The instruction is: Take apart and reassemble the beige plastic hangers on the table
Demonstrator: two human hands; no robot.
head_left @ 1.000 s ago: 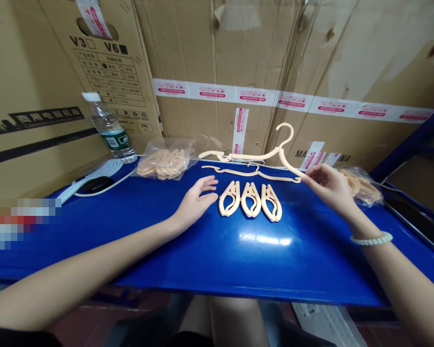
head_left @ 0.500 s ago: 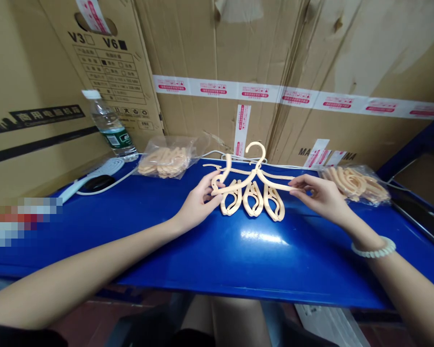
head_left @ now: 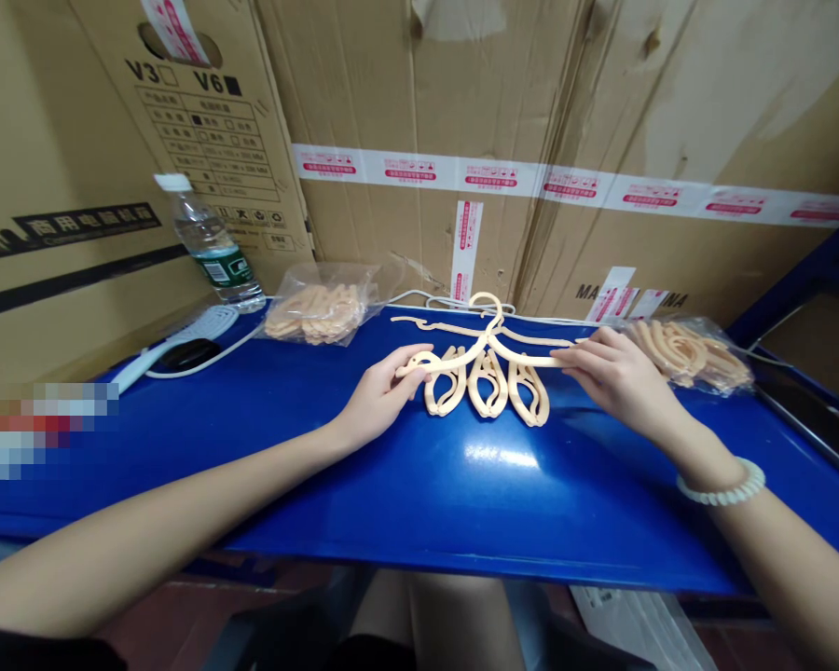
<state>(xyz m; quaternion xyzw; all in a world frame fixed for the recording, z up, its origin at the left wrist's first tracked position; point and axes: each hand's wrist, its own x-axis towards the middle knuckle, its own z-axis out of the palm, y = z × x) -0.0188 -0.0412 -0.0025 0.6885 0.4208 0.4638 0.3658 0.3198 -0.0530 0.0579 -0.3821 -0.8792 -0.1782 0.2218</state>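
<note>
Between my two hands I hold a cream folding clothes hanger (head_left: 472,350), its hook pointing up and away from me. My left hand (head_left: 383,391) pinches the left end, where a curved piece shows by the thumb. At the other end, my right hand (head_left: 612,373) has its fingers closed on the tip of the right arm. Under the hanger, three folded hangers lie in a row on the blue table: a left one (head_left: 446,395), a middle one (head_left: 488,397) and a right one (head_left: 533,403). Just behind, an unfolded hanger (head_left: 454,328) lies flat, partly covered.
Clear bags of folded hangers lie at back left (head_left: 322,312) and back right (head_left: 692,354). A water bottle (head_left: 216,256), a black mouse (head_left: 190,354) and a white cable stand or lie at left. Cardboard boxes (head_left: 419,93) wall the back of the blue table (head_left: 419,503).
The left arm's upright end piece has swung down beside my left hand. The held hanger has sunk slightly, its hook lower than before. My right hand has turned a little over the tip.
</note>
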